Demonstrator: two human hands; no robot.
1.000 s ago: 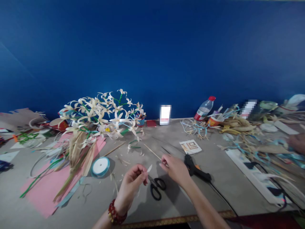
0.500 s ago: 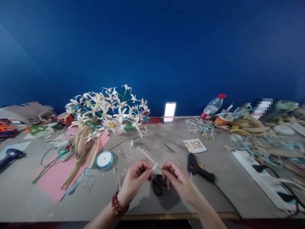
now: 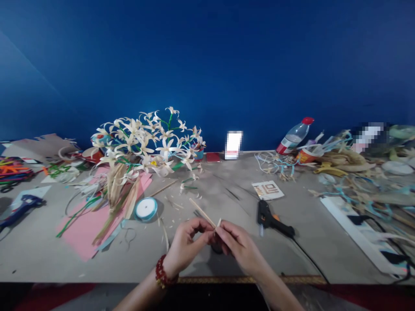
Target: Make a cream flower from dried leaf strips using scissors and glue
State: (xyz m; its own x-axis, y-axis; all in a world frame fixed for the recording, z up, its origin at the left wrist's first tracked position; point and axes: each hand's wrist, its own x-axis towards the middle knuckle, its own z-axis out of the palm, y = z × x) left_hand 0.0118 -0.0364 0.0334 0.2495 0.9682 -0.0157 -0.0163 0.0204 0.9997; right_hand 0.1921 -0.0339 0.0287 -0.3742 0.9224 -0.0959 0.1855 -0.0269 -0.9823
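Observation:
Fingertips of my left hand (image 3: 190, 242) and my right hand (image 3: 239, 245) meet in a close pinch over the table. A thin pale stick (image 3: 201, 211) runs from between them, slanting away up and to the left. Beside its near end, a small whitish petal-shaped strip (image 3: 219, 222) pokes up by my right fingers. Where the two pieces meet is hidden by the fingers, so which hand grips which is hard to see. Black scissors (image 3: 216, 249) lie beneath my hands, mostly covered.
White-petalled craft flowers (image 3: 145, 138) stand at the back left, near dried husks (image 3: 113, 194), pink paper (image 3: 81, 235) and a ribbon spool (image 3: 145, 209). A black glue gun (image 3: 274, 220) with its cord lies right of my hands. Beyond it are a power strip (image 3: 353, 233) and a bottle (image 3: 293, 138).
My hands have drawn together, bringing stick and petal-shaped strip to one spot. The strip now points more upright. The scissors are more covered, and the view has shifted slightly.

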